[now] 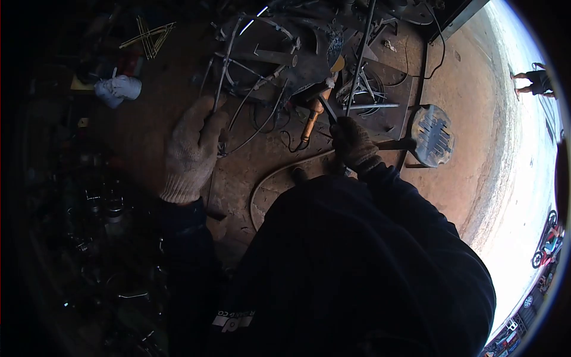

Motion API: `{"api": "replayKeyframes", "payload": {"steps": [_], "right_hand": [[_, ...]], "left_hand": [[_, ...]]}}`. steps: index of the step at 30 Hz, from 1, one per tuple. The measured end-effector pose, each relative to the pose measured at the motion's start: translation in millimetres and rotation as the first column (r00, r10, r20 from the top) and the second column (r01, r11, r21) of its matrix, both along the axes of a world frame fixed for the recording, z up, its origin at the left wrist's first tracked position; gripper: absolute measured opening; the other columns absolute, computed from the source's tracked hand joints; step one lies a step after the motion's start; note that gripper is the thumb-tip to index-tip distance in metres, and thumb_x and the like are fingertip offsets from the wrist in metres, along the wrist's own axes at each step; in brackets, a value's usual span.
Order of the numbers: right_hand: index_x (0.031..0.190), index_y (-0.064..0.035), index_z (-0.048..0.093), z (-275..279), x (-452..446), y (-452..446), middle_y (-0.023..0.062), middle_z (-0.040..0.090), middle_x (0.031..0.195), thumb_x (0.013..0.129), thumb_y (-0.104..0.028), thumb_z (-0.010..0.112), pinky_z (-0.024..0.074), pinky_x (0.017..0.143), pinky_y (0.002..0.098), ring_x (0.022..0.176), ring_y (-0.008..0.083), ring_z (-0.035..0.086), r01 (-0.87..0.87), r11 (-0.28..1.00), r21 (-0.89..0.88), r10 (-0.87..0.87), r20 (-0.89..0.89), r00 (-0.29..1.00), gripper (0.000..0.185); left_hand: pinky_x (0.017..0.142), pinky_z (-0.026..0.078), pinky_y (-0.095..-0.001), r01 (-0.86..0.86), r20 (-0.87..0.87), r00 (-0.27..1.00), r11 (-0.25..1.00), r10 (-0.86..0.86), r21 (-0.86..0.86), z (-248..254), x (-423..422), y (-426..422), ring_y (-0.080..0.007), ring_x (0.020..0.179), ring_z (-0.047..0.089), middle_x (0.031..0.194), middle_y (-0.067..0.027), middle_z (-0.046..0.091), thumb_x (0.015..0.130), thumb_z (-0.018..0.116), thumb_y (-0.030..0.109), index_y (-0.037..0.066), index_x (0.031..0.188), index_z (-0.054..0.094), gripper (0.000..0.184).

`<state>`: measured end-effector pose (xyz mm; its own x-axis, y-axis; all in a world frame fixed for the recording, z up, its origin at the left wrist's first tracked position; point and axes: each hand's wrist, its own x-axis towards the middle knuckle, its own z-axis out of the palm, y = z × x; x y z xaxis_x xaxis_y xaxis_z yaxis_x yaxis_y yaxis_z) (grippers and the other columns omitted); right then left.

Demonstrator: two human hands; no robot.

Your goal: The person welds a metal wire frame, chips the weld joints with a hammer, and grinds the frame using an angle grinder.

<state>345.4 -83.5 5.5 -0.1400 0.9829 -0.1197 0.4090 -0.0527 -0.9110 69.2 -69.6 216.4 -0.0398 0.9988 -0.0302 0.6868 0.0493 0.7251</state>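
Evidently both hands are gloved and busy: the left hand [191, 143] is curled around the lower part of a thin metal rod [226, 59], which rises from the fist towards a jumble of metalwork on the brown floor [148, 128]. Whether this rod is joined to the ring-shaped frame [262, 26] beside it, I cannot tell. The right hand [355, 141] is closed around a dark tool [329, 112] that slants out of the fist up and to the left; its far end is too dim to make out clearly. Just left of that fist lies an orange power tool [311, 122], its dark cord looping near the back end. A long dark bar [360, 53] runs down towards the right hand, and a slotted round stool [433, 137] stands to its right. Nearer the body, a hose [254, 193] curves across the floor. Well apart on the left are a white bundle [119, 89] and some thin yellow rods [147, 38]. Outside in the bright light, another person [540, 81] is visible at the far right.
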Motion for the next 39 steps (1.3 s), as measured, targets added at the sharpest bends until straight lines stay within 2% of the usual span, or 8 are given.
{"api": "replayKeyframes", "payload": {"steps": [4, 7, 9, 12, 18, 31, 37, 39], "right_hand": [[0.112, 0.0001, 0.058, -7, 3, 5, 0.0182, 0.063, 0.088, 0.098, -0.027, 0.055, 0.0497, 0.067, 0.0427, 0.076, 0.0337, 0.064, 0.009, 1.0, -0.017, -0.011, -0.079, 0.997, 0.031], [0.112, -0.0008, 0.059, -13, 6, 7, 0.0177, 0.063, 0.086, 0.098, -0.026, 0.057, 0.0497, 0.066, 0.0434, 0.075, 0.0341, 0.064, 0.034, 0.999, -0.008, -0.035, -0.071, 0.997, 0.029], [0.112, -0.0011, 0.059, -25, 10, 5, 0.0178, 0.062, 0.086, 0.098, -0.026, 0.057, 0.0497, 0.067, 0.0446, 0.077, 0.0353, 0.064, 0.043, 0.999, -0.016, -0.043, -0.052, 0.998, 0.029], [0.112, 0.0, 0.059, -34, 15, 6, 0.019, 0.062, 0.087, 0.097, -0.026, 0.058, 0.0497, 0.07, 0.0476, 0.081, 0.0389, 0.063, -0.092, 0.952, 0.292, 0.054, 0.135, 0.989, 0.03], [0.114, 0.0023, 0.058, -7, 10, 14, 0.0218, 0.062, 0.099, 0.097, -0.023, 0.058, 0.05, 0.075, 0.0478, 0.089, 0.042, 0.062, -0.028, 0.974, 0.225, 0.012, 0.068, 0.998, 0.03], [0.121, -0.0007, 0.056, 8, -1, 55, 0.0182, 0.065, 0.103, 0.096, -0.018, 0.056, 0.0529, 0.076, 0.0446, 0.093, 0.0378, 0.065, -0.319, 0.908, 0.27, 0.213, 0.357, 0.909, 0.031], [0.122, -0.0041, 0.057, 11, -7, 52, 0.0176, 0.067, 0.101, 0.097, -0.021, 0.055, 0.0528, 0.077, 0.0444, 0.094, 0.0376, 0.066, -0.26, 0.926, 0.272, 0.141, 0.389, 0.91, 0.03], [0.121, -0.0047, 0.058, 14, -8, 51, 0.018, 0.067, 0.101, 0.097, -0.022, 0.055, 0.0526, 0.077, 0.0447, 0.094, 0.038, 0.066, -0.248, 0.915, 0.319, 0.114, 0.385, 0.916, 0.03]], "left_hand": [[0.068, 0.057, -0.0322, 0.436, -0.602, 0.773, 0.859, -0.202, 0.271, -25, -27, 3, -0.0203, 0.088, 0.067, 0.105, -0.0111, 0.064, 0.088, 0.069, 0.004, 0.003, 0.101, 0.063, 0.014], [0.074, 0.06, -0.0348, 0.522, -0.643, 0.731, 0.793, -0.227, 0.314, -24, -26, 4, -0.027, 0.099, 0.066, 0.119, -0.0128, 0.061, 0.085, 0.071, 0.001, 0.004, 0.103, 0.063, 0.019], [0.062, 0.055, -0.0291, 0.566, -0.711, 0.678, 0.749, -0.185, 0.344, -16, -19, 5, -0.0203, 0.08, 0.068, 0.097, -0.013, 0.067, 0.092, 0.066, 0.012, -0.002, 0.111, 0.064, 0.024], [0.064, 0.056, -0.0306, 0.535, -0.687, 0.705, 0.768, -0.175, 0.353, -10, -7, 3, -0.0228, 0.08, 0.068, 0.097, -0.0136, 0.067, 0.092, 0.066, 0.011, 0.001, 0.112, 0.064, 0.023], [0.068, 0.055, -0.0354, 0.286, -0.347, 0.92, 0.916, -0.18, 0.282, -5, 10, 15, -0.0253, 0.079, 0.067, 0.091, -0.0141, 0.068, 0.092, 0.066, 0.011, 0.003, 0.114, 0.065, 0.023], [0.073, 0.061, -0.0291, 0.559, -0.645, 0.713, 0.778, -0.275, 0.286, -13, 0, 25, -0.0225, 0.089, 0.072, 0.112, -0.014, 0.069, 0.091, 0.063, 0.004, 0.003, 0.128, 0.06, 0.037], [0.066, 0.061, -0.0339, 0.386, -0.363, 0.893, 0.865, -0.264, 0.321, -17, 3, 22, -0.0289, 0.081, 0.071, 0.103, -0.017, 0.069, 0.093, 0.064, 0.011, 0.003, 0.121, 0.063, 0.029], [0.083, 0.06, -0.0284, 0.318, -0.219, 0.932, 0.941, -0.288, 0.113, -9, 4, 21, -0.0211, 0.102, 0.07, 0.12, -0.0134, 0.066, 0.094, 0.057, 0.003, 0.001, 0.133, 0.054, 0.038]]}}
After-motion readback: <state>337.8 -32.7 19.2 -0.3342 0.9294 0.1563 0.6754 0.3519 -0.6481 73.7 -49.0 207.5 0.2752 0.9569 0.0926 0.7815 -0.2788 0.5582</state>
